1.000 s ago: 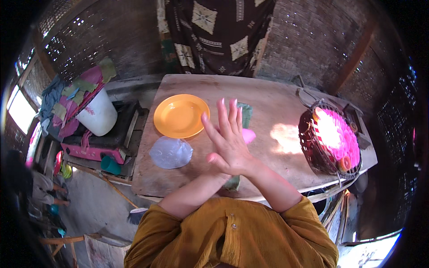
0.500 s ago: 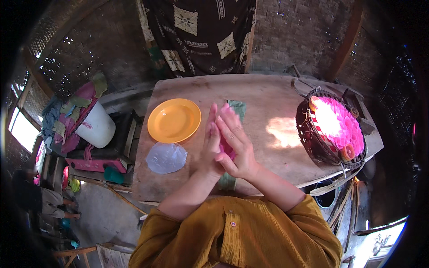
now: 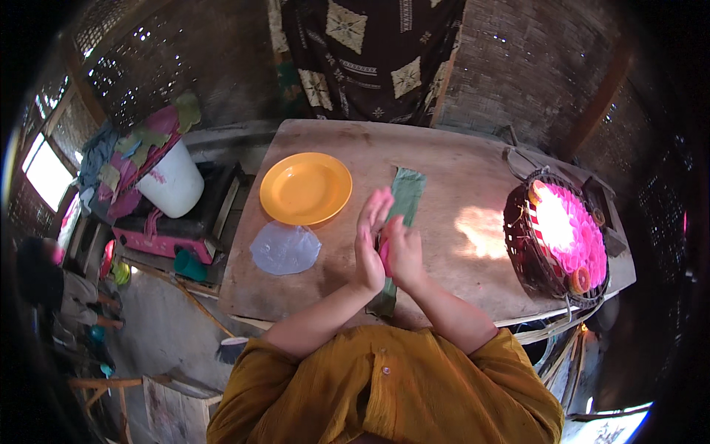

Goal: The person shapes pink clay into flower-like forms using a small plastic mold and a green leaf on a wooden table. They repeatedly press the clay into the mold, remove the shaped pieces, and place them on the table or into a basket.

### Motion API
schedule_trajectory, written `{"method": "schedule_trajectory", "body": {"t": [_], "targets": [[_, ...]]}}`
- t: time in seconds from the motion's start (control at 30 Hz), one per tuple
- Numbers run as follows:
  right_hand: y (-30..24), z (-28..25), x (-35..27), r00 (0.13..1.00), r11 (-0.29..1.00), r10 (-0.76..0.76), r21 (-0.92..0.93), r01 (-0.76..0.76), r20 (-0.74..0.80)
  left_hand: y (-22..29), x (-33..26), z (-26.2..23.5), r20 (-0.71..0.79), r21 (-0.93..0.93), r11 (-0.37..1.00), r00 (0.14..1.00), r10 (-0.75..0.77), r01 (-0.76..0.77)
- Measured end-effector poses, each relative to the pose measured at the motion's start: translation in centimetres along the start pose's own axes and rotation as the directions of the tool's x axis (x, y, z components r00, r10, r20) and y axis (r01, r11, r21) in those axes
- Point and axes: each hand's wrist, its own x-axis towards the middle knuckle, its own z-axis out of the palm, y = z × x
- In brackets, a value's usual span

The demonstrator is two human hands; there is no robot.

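Observation:
Over the near middle of the table, my left hand (image 3: 367,251) and my right hand (image 3: 404,259) press palm to palm with a soft-looking pink lump (image 3: 385,257) between them. Little of the lump shows; its exact kind is hidden by the palms. The fingers of my left hand stretch upward, while those of my right are bent. Beneath my hands lies a long green strip (image 3: 409,194), like a piece of leaf. To the left sit a yellow plate (image 3: 305,190) and, touching its near rim, a thin clear plastic sheet (image 3: 285,249).
A dark woven basket (image 3: 521,248) with bright pink pieces stands on the wooden table (image 3: 451,159) at the right. Left of the table, a white bucket (image 3: 176,181) with cloths over it rests on a pink and black stove (image 3: 166,242). Someone (image 3: 74,292) is at the far left.
My hands have shifted against each other: the fingers of my right hand, stretched up before, are now bent lower. The view has turned slightly, and more of the green strip shows.

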Motion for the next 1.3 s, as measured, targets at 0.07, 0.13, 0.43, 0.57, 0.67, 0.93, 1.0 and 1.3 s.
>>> {"method": "schedule_trajectory", "body": {"t": [0.07,0.13,0.43,0.57,0.67,0.93,1.0,1.3], "targets": [[0.0,-0.1,0.6,0.987,0.972,0.157,0.175,-0.16,0.03,-1.1,0.2,-0.9,-0.04,0.031,0.995,0.995,-0.096,0.098],[0.0,-0.1,0.8,0.989,0.891,-0.071,0.454,0.006,0.128,-1.6,0.8,-1.2,-0.076,0.378,0.926,0.997,0.024,0.007],[-2.3,-1.4,2.2,0.882,0.829,-0.427,-0.305,0.469,0.199,0.3,1.8,-3.7,-0.165,0.134,0.912,0.916,-0.366,0.388],[0.3,0.5,1.7,0.68,0.492,-0.623,-0.484,0.724,0.385,-0.3,2.0,-3.1,-0.059,0.133,0.917,0.927,-0.372,0.376],[2.2,0.5,0.0,0.721,0.558,-0.544,-0.456,0.693,0.43,-0.6,1.7,-3.6,-0.259,-0.258,0.648,0.595,-0.761,0.717],[4.0,-0.5,-1.0,0.633,0.309,-0.689,-0.648,0.696,0.352,-5.0,-2.7,-4.1,-0.079,-0.262,0.516,0.515,-0.854,0.815],[4.8,-0.7,-1.1,0.673,0.381,-0.679,-0.642,0.666,0.295,-5.4,-3.3,-3.9,-0.03,-0.202,0.534,0.54,-0.841,0.821],[4.9,-5.6,1.8,0.936,0.906,0.309,0.351,-0.236,-0.169,-3.4,-3.1,-5.4,0.037,0.595,0.538,0.648,-0.761,0.597]]}}
